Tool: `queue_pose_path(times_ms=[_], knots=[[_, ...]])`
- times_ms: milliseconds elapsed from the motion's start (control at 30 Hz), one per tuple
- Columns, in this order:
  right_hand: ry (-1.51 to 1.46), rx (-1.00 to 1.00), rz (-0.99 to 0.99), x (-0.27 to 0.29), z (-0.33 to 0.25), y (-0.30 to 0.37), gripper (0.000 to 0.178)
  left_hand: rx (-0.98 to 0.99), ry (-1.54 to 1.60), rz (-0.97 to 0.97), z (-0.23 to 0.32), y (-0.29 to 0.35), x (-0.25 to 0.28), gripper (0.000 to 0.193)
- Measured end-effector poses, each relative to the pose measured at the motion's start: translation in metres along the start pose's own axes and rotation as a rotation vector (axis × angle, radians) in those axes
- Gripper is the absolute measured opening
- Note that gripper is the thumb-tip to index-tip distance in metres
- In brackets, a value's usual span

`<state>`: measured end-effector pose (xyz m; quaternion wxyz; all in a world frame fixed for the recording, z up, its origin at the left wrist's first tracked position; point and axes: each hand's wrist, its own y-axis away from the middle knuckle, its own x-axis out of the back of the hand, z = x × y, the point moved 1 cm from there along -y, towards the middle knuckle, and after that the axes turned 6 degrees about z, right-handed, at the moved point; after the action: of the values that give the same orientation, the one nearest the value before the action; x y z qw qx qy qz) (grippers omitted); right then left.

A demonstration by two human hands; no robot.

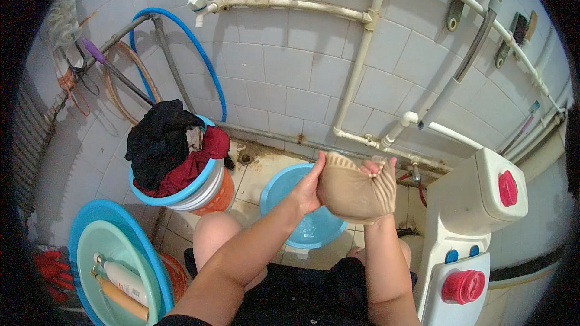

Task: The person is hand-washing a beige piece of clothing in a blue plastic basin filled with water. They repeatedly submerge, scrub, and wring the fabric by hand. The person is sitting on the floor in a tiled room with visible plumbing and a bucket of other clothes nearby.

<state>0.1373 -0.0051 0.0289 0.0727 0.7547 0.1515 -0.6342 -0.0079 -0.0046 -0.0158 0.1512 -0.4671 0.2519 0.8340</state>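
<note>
In front of me, above a light blue basin (272, 190), I hold up a beige stretchy garment (353, 190) with a ribbed edge and a rounded, smooth middle. Its exact kind is hard to make out. My left hand (310, 192) grips its left edge, thumb pointing up. The right side is held by my right hand (370, 167), mostly hidden behind or inside the fabric, with only some fingertips showing at the top. Water glints in the basin below, which stands on the tiled floor between my legs.
Left, a blue basin (153, 199) piled with black and dark red clothes (160, 145) tops an orange-and-white bucket (222, 196). Nearer, a green basin (99, 235) holds a white bottle (125, 281). A white toilet (468, 196) stands right; pipes (361, 78) line the wall.
</note>
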Motion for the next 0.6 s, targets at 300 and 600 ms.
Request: queue_pose_path(times_ms=[300, 600], knots=[[0.225, 0.271, 0.274, 0.069, -0.031, -0.021, 0.029, -0.068, -0.164, -0.006, 0.013, 0.003, -0.013, 0.047], [0.684, 0.092, 0.447, 0.015, 0.01, 0.002, 0.041, -0.761, -0.563, 0.412, 0.026, 0.001, -0.017, 0.018]])
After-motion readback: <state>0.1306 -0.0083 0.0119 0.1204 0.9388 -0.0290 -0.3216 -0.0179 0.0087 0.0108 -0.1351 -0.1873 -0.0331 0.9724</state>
